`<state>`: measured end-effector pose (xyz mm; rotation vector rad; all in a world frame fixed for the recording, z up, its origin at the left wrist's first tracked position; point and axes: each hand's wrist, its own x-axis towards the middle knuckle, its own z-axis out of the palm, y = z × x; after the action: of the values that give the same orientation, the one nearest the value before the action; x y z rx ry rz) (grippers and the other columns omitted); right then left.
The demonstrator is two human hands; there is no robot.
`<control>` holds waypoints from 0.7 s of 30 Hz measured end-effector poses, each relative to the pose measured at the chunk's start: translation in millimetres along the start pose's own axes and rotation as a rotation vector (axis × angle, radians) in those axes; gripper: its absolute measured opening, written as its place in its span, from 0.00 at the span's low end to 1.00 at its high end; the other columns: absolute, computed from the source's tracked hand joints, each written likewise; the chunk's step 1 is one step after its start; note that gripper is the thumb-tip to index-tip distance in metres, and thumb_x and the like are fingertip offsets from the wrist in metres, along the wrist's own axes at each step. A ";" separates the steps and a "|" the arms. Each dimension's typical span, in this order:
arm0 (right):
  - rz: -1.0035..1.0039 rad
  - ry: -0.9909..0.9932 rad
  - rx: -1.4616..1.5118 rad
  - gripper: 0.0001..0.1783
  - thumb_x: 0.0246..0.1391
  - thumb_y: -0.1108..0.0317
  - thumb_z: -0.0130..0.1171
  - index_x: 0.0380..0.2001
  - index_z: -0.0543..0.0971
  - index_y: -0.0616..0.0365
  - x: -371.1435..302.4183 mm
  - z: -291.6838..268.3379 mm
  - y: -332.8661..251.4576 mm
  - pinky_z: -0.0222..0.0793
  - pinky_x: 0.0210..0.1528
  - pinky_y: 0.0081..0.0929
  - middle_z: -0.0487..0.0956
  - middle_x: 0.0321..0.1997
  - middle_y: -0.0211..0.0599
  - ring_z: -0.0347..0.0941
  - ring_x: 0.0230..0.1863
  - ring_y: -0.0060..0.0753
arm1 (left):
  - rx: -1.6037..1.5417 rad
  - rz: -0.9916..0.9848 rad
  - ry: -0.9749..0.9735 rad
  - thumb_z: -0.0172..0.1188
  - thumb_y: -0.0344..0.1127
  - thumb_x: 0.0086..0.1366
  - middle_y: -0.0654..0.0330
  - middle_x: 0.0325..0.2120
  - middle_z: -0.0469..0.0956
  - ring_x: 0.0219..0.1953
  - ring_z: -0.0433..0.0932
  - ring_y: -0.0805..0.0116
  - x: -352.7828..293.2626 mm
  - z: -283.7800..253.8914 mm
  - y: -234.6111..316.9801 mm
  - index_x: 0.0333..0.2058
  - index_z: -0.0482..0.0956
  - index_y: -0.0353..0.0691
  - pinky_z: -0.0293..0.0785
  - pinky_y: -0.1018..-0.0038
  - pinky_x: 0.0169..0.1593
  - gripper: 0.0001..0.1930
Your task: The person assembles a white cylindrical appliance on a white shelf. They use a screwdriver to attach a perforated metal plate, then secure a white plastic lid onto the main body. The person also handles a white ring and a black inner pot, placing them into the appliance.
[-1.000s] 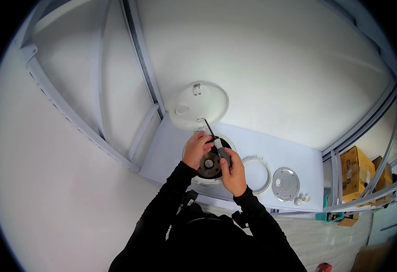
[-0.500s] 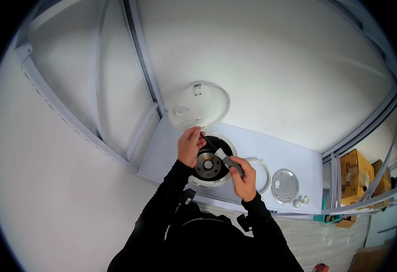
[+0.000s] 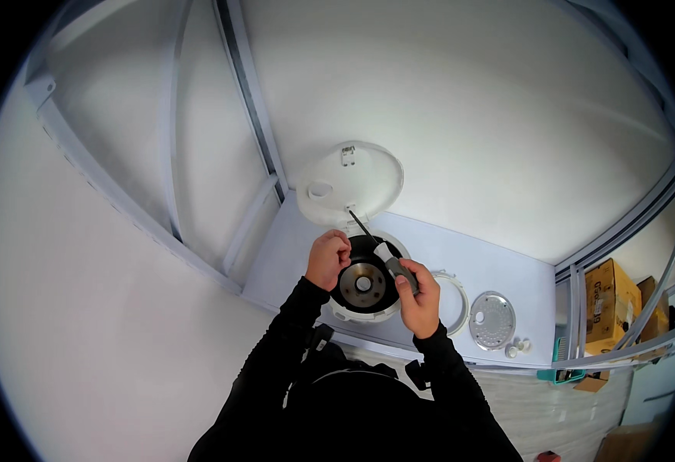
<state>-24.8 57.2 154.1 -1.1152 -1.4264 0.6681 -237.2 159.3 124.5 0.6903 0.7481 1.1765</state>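
Note:
A rice cooker (image 3: 340,310) stands with its white lid (image 3: 360,185) swung up behind it, and a metal heating plate (image 3: 371,296) shows inside its dark well. My right hand (image 3: 418,296) grips a screwdriver (image 3: 403,271) by its grey and white handle. The dark shaft slants up to the left, its tip at the lower part of the lid near the hinge; whether it touches a screw is too small to tell. My left hand (image 3: 328,260) is closed, fingers curled, over the cooker's left rim. What it holds, if anything, is hidden.
On the light table (image 3: 276,262), right of the cooker, lie a white ring (image 3: 463,302), a round perforated metal plate (image 3: 494,319) and small white round parts (image 3: 514,349). Frame posts (image 3: 254,100) stand around. Cardboard boxes (image 3: 608,308) and a teal basket (image 3: 559,376) are beyond the right end.
The screwdriver's tip has moved up from beside my left fingers to the lid's lower part. My left hand has come away from the shaft and curled closed. The view has shifted slightly.

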 end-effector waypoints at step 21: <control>-0.041 0.062 -0.178 0.17 0.64 0.68 0.59 0.53 0.78 0.65 -4.1 27.8 -16.2 0.74 0.46 0.31 0.83 0.43 0.46 0.80 0.42 0.39 | 0.480 0.028 -0.106 0.59 0.46 0.74 0.72 0.19 0.68 0.22 0.63 0.83 11.4 25.1 1.7 0.32 0.80 0.35 0.58 0.78 0.26 0.18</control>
<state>-56.1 52.6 161.4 -1.2309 -1.4733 0.4807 -215.3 168.6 138.7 1.1549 0.9435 0.9810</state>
